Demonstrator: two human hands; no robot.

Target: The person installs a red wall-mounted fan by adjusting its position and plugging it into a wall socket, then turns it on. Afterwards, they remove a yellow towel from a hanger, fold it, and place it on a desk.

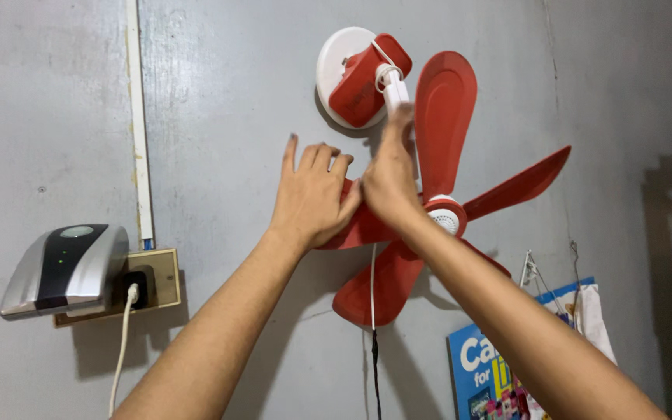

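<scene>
Red fan [437, 155] looks light, its thin blades flexible; left hand [313, 194] rests open on one, right hand [386, 183] grips the white stem [396, 93].

Two bare forearms are showing in the head view, entering from the lower edge of the frame. No sleeves are covering either one as far as the frame shows; both arms are running uncovered from elbow region to wrist. The left hand [310, 194] is wearing no ring, watch, band or glove on the parts facing the camera. The right hand [389, 177] is likewise showing no jewellery or covering on its back and wrist. Fingernails on the left hand are appearing short and unpainted. Both forearms are looking slim and smooth, with no visible markings, tattoos or bandages. Upper arms, shoulders and clothing are lying outside the frame.
</scene>
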